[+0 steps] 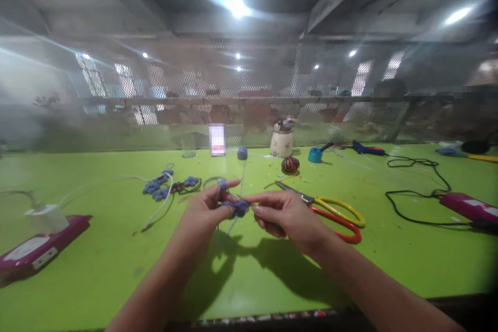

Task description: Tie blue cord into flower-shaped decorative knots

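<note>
In my left hand (208, 206), thumb and fingers pinch a small blue-purple crochet piece (240, 208). Matching yarn loops over the raised forefinger, and a strand runs back to a small yarn ball (242, 153). My right hand (282, 210) is closed in a pinch at the piece's right edge; whatever thin thing lies between its fingertips is too small to make out. Right beside that hand lie large scissors (338, 210) with red and yellow handles, blades pointing away to the left. Several blue crocheted flowers (157, 187) rest left of my left hand.
A lit phone (217, 140) stands at the back, near a pale jar (281, 143), a multicoloured yarn ball (290, 165) and a blue pot (315, 154). Farther right lies a glue gun (368, 148). Magenta power strips (46, 246) with cables flank the green table (155, 280).
</note>
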Tool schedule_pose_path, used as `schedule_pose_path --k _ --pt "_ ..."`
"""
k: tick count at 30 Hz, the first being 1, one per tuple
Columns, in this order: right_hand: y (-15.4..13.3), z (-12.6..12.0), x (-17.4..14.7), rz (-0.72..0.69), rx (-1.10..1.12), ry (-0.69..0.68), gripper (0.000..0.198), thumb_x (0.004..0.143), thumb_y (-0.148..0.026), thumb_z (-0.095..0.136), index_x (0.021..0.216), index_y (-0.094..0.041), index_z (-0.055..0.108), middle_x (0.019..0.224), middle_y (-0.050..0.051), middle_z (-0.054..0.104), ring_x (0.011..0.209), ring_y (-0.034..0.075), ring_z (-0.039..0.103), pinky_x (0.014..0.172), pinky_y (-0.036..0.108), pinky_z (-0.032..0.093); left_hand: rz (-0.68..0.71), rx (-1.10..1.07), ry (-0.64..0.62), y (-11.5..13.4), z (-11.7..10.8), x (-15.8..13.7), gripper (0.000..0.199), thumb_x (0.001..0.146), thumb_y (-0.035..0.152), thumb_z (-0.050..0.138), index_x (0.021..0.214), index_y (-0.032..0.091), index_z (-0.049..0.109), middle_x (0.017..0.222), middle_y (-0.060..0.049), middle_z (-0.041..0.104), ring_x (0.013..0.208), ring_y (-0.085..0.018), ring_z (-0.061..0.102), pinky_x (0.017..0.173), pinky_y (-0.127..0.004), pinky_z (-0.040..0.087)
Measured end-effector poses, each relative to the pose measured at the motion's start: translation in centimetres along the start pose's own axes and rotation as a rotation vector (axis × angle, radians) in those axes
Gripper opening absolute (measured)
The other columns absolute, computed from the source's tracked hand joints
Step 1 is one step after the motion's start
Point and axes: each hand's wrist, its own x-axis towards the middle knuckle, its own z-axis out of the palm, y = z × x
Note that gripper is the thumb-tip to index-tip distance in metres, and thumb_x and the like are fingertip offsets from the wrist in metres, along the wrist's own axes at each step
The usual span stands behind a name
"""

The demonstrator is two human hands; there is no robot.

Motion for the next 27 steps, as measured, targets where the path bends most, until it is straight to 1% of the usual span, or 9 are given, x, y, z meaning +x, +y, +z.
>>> schedule_pose_path --k 2,4,7,10,15,18,20,23,27 --pt "0.2 0.1 0.1 -0.023 -0.017 -0.003 0.038 0.071 -0.031 0.074 0.103 -0.01 0.077 0.048 -0.006 0.049 0.036 0.002 0.03 0.039 0.021 0.018 -0.015 -0.039 -0.021 -0.2 -0.1 0.0 0.043 0.068 0.01 0.072 0.11 0.016 0.072 0.075 0.0 0.067 0.069 -0.012 0.058 0.068 -0.027 0.044" --pt "0.4 0.2 0.2 -0.046 -0.042 0.004 0.04 0.071 -0.032 0.074 0.104 -0.01 0.076 0.049 -0.006 0.049 0.036 0.002 0.03 0.039 0.021 0.018 -0.035 -0.064 -0.059 -0.5 -0.2 0.1 0.042 0.068 0.013 0.074 0.11 0.016 0.072 0.079 -0.002 0.067 0.071 -0.013 0.059 0.069 -0.028 0.044" --pt "0.5 0.1 0.5 -0.059 -0.055 0.018 0.04 0.069 -0.033 0.075 0.102 -0.009 0.077 0.048 -0.006 0.05 0.035 0.002 0.031 0.038 0.021 0.019 0.018 -0.084 -0.069 -1.2 -0.4 0.4 0.047 0.065 0.018 0.082 0.111 0.016 0.071 0.077 -0.002 0.066 0.067 -0.013 0.058 0.063 -0.028 0.042" --pt "0.5 0.1 0.5 -0.039 -0.016 0.027 0.041 0.067 -0.033 0.077 0.1 -0.009 0.077 0.048 -0.005 0.051 0.035 0.002 0.03 0.038 0.021 0.016 0.06 -0.081 -0.101 -1.9 -0.7 0.8 0.055 0.064 0.021 0.084 0.116 0.018 0.069 0.081 -0.003 0.067 0.067 -0.014 0.058 0.063 -0.028 0.043" --pt "0.6 0.3 0.6 -0.024 0.052 0.07 0.046 0.062 -0.035 0.082 0.099 -0.009 0.077 0.047 -0.006 0.051 0.035 0.001 0.027 0.04 0.021 0.013 0.043 -0.023 -0.115 -2.5 -1.1 1.2 0.054 0.061 0.021 0.086 0.112 0.019 0.071 0.073 0.0 0.063 0.065 -0.013 0.058 0.063 -0.028 0.043" --pt "0.6 0.5 0.6 -0.008 0.058 0.081 0.047 0.06 -0.037 0.083 0.098 -0.009 0.077 0.047 -0.005 0.052 0.035 0.001 0.027 0.04 0.022 0.013 0.026 -0.006 -0.086 -2.3 -1.0 1.0 0.047 0.064 0.018 0.083 0.11 0.02 0.073 0.072 0.001 0.064 0.066 -0.013 0.058 0.065 -0.028 0.043" --pt "0.6 0.5 0.5 -0.006 0.061 0.093 0.046 0.059 -0.036 0.083 0.097 -0.009 0.077 0.047 -0.005 0.052 0.036 0.001 0.028 0.04 0.022 0.013 0.009 -0.02 -0.072 -1.9 -0.8 0.7 0.044 0.064 0.016 0.083 0.106 0.019 0.074 0.07 0.001 0.064 0.064 -0.012 0.058 0.063 -0.027 0.043" --pt "0.4 0.4 0.3 -0.02 0.072 0.101 0.041 0.06 -0.03 0.083 0.095 -0.011 0.078 0.047 -0.006 0.052 0.037 0.002 0.029 0.041 0.021 0.012 -0.012 -0.061 -0.084 -1.0 -0.7 0.6 0.044 0.059 0.011 0.084 0.102 0.018 0.076 0.071 0.001 0.066 0.065 -0.013 0.06 0.065 -0.027 0.045" --pt "0.1 0.1 0.2 0.002 0.075 0.066 0.036 0.064 -0.026 0.08 0.096 -0.011 0.078 0.048 -0.005 0.053 0.038 0.002 0.032 0.041 0.021 0.013 -0.059 -0.094 -0.081 -0.3 -0.8 0.5 0.046 0.058 0.012 0.084 0.103 0.02 0.076 0.074 0.001 0.067 0.069 -0.013 0.061 0.069 -0.028 0.046"
